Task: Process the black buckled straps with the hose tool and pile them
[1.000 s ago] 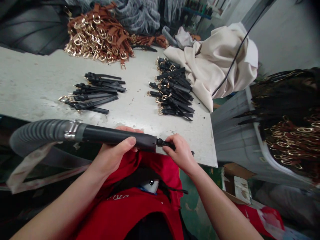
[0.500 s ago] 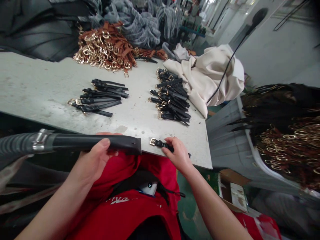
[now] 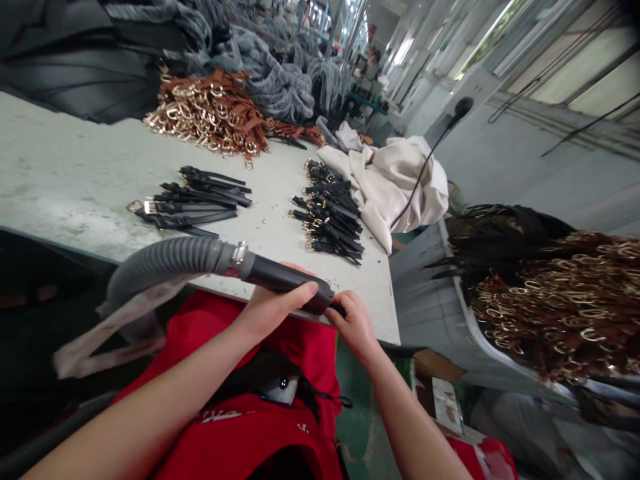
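Observation:
My left hand (image 3: 273, 308) is wrapped round the black nozzle (image 3: 287, 280) of a grey ribbed hose (image 3: 165, 263) at the near edge of the table (image 3: 75, 193). My right hand (image 3: 353, 323) is closed on a short black strap (image 3: 339, 310). The nozzle tip meets that strap, and the strap's buckle end is hidden by it. Two groups of black straps with gold buckles lie further back, one at the left (image 3: 193, 200) and one at the right (image 3: 327, 217).
A heap of brown straps with gold buckles (image 3: 207, 113) sits at the table's far side, beside a cream cloth (image 3: 390, 177) crossed by a black cable. A grey bin (image 3: 430, 280) on the right holds black and brown straps (image 3: 550, 293). Red clothing (image 3: 250, 413) fills the foreground.
Half a second ago the nozzle was drawn back left, baring the strap's gold buckle. Now the nozzle has moved right over the strap end again. The view has tilted upward.

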Tool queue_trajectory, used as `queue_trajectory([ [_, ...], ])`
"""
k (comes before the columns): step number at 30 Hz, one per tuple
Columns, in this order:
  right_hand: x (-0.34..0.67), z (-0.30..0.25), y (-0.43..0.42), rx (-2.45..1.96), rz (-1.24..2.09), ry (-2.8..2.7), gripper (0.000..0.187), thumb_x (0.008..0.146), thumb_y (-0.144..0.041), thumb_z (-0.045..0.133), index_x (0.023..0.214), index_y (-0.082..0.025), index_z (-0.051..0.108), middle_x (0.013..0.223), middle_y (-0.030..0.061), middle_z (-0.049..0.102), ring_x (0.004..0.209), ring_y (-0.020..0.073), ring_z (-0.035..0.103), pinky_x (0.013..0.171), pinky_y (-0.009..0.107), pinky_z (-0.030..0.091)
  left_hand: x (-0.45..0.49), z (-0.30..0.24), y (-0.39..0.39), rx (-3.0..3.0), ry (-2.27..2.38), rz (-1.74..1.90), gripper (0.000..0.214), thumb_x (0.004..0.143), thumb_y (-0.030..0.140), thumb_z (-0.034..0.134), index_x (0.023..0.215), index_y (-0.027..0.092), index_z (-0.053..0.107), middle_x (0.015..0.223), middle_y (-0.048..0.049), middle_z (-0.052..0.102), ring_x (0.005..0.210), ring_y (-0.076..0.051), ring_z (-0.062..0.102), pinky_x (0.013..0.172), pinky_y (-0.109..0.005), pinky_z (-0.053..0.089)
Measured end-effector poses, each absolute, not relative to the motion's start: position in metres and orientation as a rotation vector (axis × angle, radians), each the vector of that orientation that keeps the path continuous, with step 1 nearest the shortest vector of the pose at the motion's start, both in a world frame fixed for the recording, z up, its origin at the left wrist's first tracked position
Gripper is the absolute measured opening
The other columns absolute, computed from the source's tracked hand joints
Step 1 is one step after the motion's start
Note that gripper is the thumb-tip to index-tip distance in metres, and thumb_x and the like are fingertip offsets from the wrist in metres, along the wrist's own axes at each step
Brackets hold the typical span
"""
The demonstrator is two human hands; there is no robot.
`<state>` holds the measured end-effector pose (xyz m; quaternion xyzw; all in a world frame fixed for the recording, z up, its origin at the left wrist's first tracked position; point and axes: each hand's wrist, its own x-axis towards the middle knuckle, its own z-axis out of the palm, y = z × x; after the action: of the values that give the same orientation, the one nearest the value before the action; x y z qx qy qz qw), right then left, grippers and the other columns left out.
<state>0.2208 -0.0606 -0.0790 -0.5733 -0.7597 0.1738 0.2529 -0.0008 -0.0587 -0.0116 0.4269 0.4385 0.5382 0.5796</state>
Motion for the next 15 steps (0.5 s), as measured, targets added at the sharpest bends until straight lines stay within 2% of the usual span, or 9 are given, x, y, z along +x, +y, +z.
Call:
queue_trajectory([
  [9,0.224,-0.081,-0.059,-1.548,0.459,-2.078,0.007,0.085,-0.025,0.061,0.090,-0.022,0.065,0.090,0.0054,0.065,0.087,0.0231,0.059,0.078,0.038,0.046,0.009,-0.005,-0.046,1.051,1.041,1.221,0.022,0.065,0.033,0.077,0.077,0.018,0.068,0.073,-0.0035,0.069,0.059,-0.017,0.060,0.054,-0.029,0.049],
  [15,0.224,-0.084,-0.059,-1.555,0.424,-2.053,0.009,0.085,-0.024,0.061,0.092,-0.023,0.065,0.090,0.0050,0.066,0.089,0.0232,0.060,0.081,0.039,0.046,-0.018,-0.009,-0.048,0.703,1.130,1.325,0.037,0.056,0.040,0.084,0.078,0.016,0.068,0.074,-0.0033,0.071,0.064,-0.019,0.065,0.050,-0.026,0.049],
])
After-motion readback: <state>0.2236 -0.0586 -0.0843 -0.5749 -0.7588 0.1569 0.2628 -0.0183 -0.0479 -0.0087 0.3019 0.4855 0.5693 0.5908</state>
